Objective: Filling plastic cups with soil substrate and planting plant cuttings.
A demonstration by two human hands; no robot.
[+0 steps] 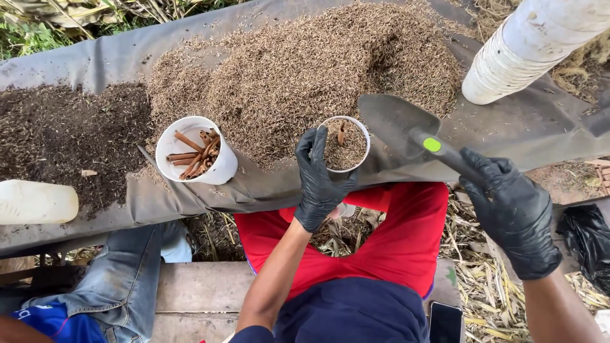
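Black gloves: both hands wear them.
Left hand point(319, 180): its grip is closed round a small white cup point(344, 144) — thumb up the near side, fingers wrapped beneath.
Small white cup: filled close to the rim with brown husk, one cinnamon stick point(341, 133) poking out; it sits at the near edge of the husk pile point(305, 70).
Right hand point(512, 213): its grip is closed on the handle of a dark trowel point(406, 127), right of the cup.
Trowel: the blade lies bare just beside the cup's right rim, over the husk pile's near edge; a green spot marks the handle.
Second white cup point(197, 150): left of the held cup, full of cinnamon sticks — standing on the grey sheet point(114, 57).
Dark mulch point(57, 140): further left of the husk pile.
Stacked white cups point(521, 51): lying beyond the trowel, right of the pile.
White jug point(35, 202): far left, near edge of the sheet.
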